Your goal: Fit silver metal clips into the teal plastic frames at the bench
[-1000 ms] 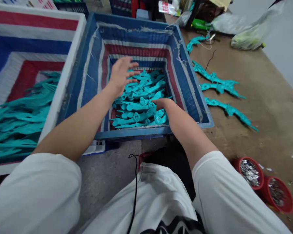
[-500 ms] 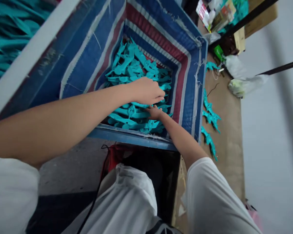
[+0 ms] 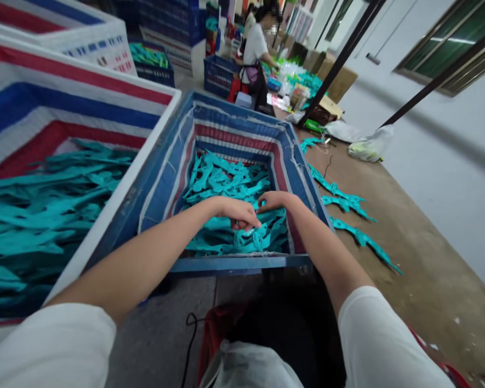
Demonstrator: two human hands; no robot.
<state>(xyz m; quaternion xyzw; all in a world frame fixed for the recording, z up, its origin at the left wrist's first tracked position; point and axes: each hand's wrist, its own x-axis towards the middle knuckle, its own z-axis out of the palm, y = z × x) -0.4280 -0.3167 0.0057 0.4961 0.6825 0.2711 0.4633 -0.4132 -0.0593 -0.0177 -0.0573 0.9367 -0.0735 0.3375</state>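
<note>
Teal pieces (image 3: 226, 180) lie in a blue crate (image 3: 242, 263) beneath the left hand (image 3: 239, 210) and right hand (image 3: 274, 200), fingers bent; whether either grips one is unclear.

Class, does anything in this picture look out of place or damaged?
Yes: a few teal pieces lie loose on the brown table, while many more are heaped in the blue crate beside it. The crate's lining also looks frayed along its top edge.

The left hand (image 3: 237, 209) and right hand (image 3: 275, 200) sit close together over teal pieces (image 3: 212, 186) in a lined blue crate (image 3: 238, 263).
</note>
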